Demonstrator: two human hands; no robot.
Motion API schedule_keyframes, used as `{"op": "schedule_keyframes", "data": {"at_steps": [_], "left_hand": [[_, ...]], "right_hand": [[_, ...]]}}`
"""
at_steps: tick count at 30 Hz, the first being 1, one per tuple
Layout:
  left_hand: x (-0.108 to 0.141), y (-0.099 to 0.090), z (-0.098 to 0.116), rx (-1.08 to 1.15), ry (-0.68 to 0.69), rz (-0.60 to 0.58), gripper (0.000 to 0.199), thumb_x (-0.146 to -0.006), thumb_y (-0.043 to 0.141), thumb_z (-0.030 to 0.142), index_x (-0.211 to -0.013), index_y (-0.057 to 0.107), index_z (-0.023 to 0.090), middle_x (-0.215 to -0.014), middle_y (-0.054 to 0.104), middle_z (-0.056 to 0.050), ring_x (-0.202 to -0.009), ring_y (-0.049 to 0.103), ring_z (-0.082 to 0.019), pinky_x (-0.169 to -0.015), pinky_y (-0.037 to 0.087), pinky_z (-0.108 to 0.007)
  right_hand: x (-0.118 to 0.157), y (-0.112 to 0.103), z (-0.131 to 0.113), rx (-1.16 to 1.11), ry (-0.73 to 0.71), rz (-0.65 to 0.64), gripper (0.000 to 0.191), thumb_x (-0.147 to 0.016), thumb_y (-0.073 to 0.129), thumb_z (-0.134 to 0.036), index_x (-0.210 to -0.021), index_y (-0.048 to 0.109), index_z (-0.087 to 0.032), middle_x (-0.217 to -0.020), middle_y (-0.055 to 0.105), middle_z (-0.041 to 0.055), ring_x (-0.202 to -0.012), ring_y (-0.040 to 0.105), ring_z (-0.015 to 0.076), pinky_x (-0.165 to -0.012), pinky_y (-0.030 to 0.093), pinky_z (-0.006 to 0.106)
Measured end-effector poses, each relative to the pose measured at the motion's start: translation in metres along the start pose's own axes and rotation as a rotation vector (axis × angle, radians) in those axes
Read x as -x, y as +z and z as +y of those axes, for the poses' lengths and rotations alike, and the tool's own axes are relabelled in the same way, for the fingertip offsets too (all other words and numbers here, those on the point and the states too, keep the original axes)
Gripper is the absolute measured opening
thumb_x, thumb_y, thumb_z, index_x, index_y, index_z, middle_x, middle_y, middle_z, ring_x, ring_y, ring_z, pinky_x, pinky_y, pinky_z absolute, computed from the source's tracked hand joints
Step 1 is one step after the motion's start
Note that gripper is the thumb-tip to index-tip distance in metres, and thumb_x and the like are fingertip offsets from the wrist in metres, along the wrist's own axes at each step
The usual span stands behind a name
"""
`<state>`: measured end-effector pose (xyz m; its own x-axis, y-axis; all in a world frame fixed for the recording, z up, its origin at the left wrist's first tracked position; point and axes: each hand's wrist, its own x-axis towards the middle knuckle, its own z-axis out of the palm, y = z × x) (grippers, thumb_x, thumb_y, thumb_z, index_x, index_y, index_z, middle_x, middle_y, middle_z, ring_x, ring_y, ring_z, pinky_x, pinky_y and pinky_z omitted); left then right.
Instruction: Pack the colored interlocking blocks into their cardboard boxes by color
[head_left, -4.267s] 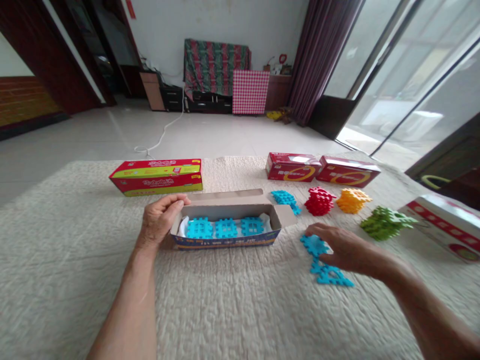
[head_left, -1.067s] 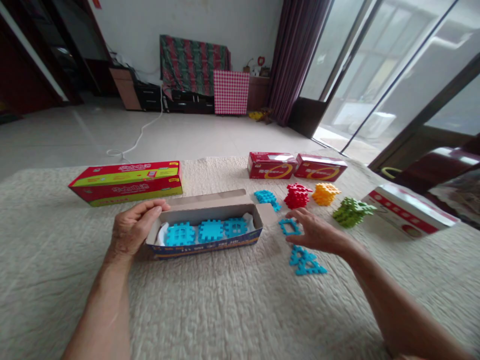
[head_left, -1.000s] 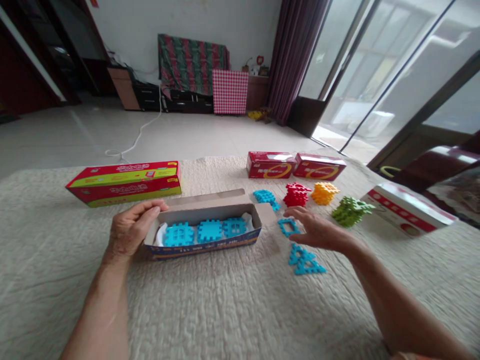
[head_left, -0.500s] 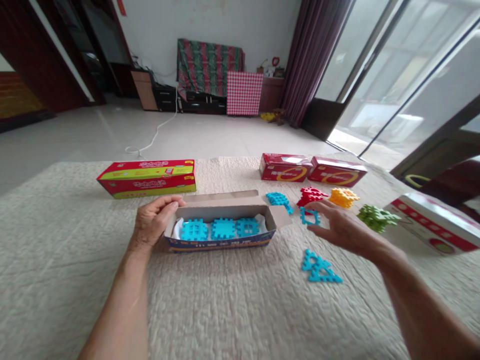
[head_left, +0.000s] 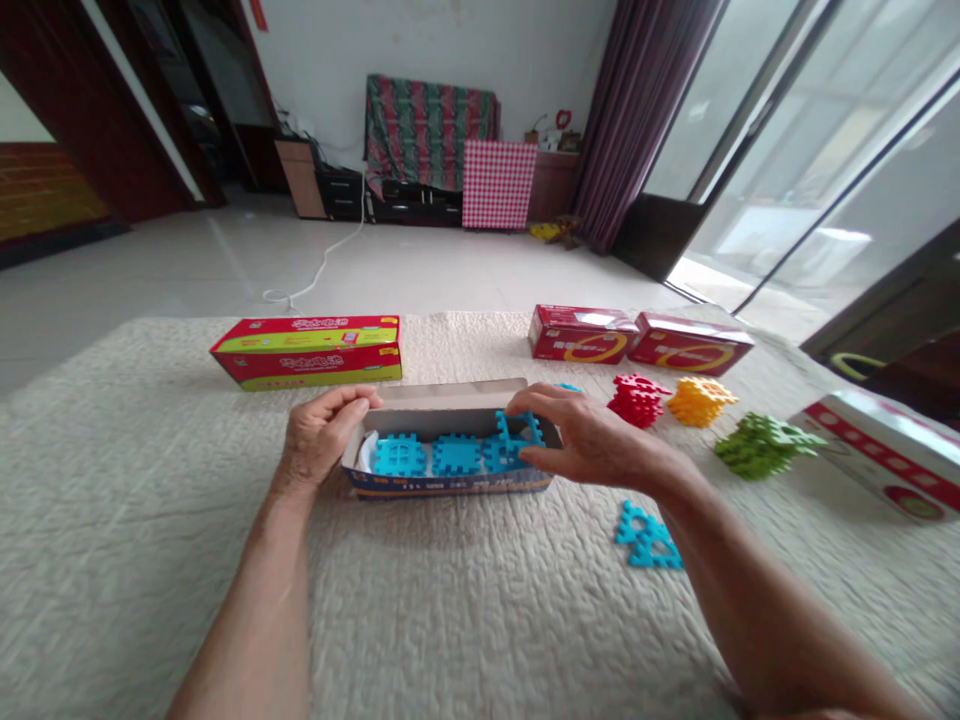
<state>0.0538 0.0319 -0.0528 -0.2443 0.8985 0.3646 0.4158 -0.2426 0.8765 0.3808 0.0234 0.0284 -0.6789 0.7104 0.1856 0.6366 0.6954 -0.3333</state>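
Note:
An open cardboard box point(head_left: 450, 486) with a blue front holds three groups of blue toothed building tiles point(head_left: 456, 455) in a row. At its left end, my left hand point(head_left: 319, 440) is closed on the box's end flap. My right hand point(head_left: 592, 435) is over the box's right end, pinching a blue square frame tile point(head_left: 525, 425) by its right side. That tile is tilted above the rightmost tiles in the box. On the bedspread to the right lie blue triangular tiles point(head_left: 646, 538), partly behind my right forearm.
Stacks of red tiles point(head_left: 637, 400), yellow tiles point(head_left: 701, 402) and green tiles point(head_left: 763, 445) stand to the right. Behind them are two dark red boxes point(head_left: 581, 335); a white-and-red box point(head_left: 885, 450) is at far right. A red-and-green box point(head_left: 315, 352) lies back left.
My right hand has carried the blue square frame tile leftward, from beside the box to above its right end. My left hand keeps its hold on the box. The view has shifted slightly.

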Motion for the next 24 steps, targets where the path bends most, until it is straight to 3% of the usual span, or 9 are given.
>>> {"op": "schedule_keyframes", "data": {"at_steps": [11, 17, 19, 24], "left_hand": [[-0.001, 0.0, -0.006, 0.004, 0.011, -0.009, 0.024, -0.078, 0.065, 0.037, -0.093, 0.075, 0.02, -0.088, 0.077, -0.003, -0.088, 0.071, -0.021, -0.088, 0.053, -0.032], [-0.001, -0.001, -0.009, 0.008, 0.0, -0.012, 0.026, -0.078, 0.066, 0.038, -0.095, 0.075, 0.021, -0.09, 0.077, -0.003, -0.088, 0.071, -0.021, -0.088, 0.053, -0.032], [-0.001, -0.001, -0.009, 0.005, -0.003, -0.007, 0.025, -0.078, 0.066, 0.038, -0.094, 0.075, 0.021, -0.09, 0.077, -0.003, -0.088, 0.071, -0.021, -0.089, 0.053, -0.032], [-0.001, -0.001, -0.01, 0.023, -0.036, -0.008, 0.026, -0.076, 0.068, 0.04, -0.095, 0.075, 0.024, -0.091, 0.077, -0.002, -0.089, 0.07, -0.022, -0.09, 0.054, -0.034]], "right_hand": [[0.003, 0.003, 0.004, 0.002, 0.009, 0.005, 0.042, -0.078, 0.068, -0.022, -0.119, 0.058, -0.018, -0.113, 0.061, 0.0088, -0.096, 0.06, 0.0198, -0.084, 0.047, 0.031], [0.005, 0.0, 0.003, -0.023, 0.014, 0.024, 0.035, -0.078, 0.066, -0.021, -0.112, 0.062, -0.018, -0.108, 0.066, 0.0079, -0.091, 0.062, 0.0193, -0.082, 0.048, 0.032], [0.008, -0.005, 0.009, -0.03, 0.033, 0.084, 0.03, -0.08, 0.063, -0.023, -0.11, 0.063, -0.019, -0.106, 0.068, 0.0072, -0.092, 0.063, 0.0197, -0.084, 0.049, 0.033], [0.021, -0.024, 0.045, 0.021, 0.187, 0.384, 0.023, -0.084, 0.054, -0.023, -0.102, 0.066, -0.019, -0.105, 0.071, 0.0064, -0.096, 0.065, 0.0199, -0.086, 0.049, 0.035]]}}
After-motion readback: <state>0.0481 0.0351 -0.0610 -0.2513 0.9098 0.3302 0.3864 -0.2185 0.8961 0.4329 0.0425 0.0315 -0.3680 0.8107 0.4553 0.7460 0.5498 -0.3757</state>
